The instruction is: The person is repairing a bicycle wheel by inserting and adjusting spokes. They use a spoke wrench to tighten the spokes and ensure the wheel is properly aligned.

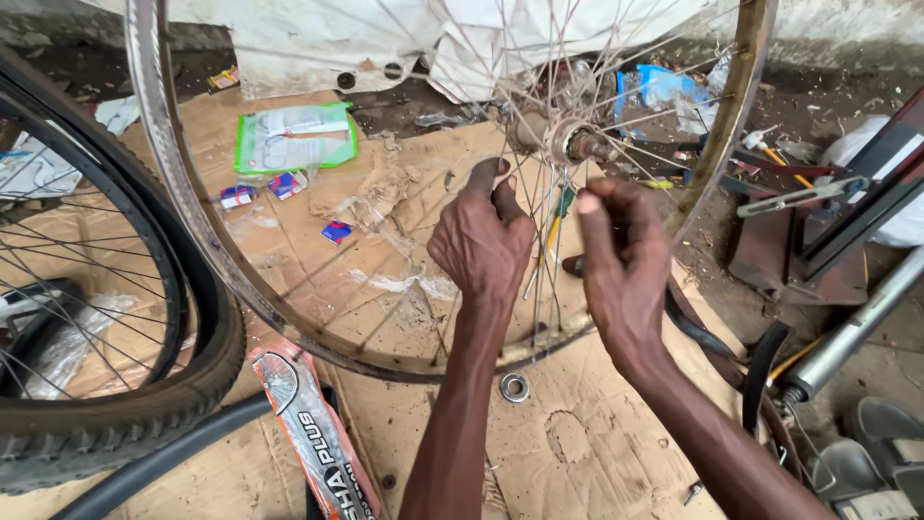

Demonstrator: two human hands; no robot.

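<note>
Standing upright on the cardboard [597, 453], a bare wheel [178, 193] with a rusty rim: likely light but awkward, stiff at the rim, springy and easily bent at the thin spokes [539, 279], so best gripped at the rim or steadied near the hub [568, 143]. Reaching through the spokes just below the hub, the left hand [484, 241], fingers curled narrow, seemingly pinching a spoke. Hovering right of it, the right hand [621, 255], fingers loosely closed among the spokes; contents impossible to tell. Lying near the wrists, a washer [514, 387]. Leaning at far left, a tyred wheel [115, 385].
</note>
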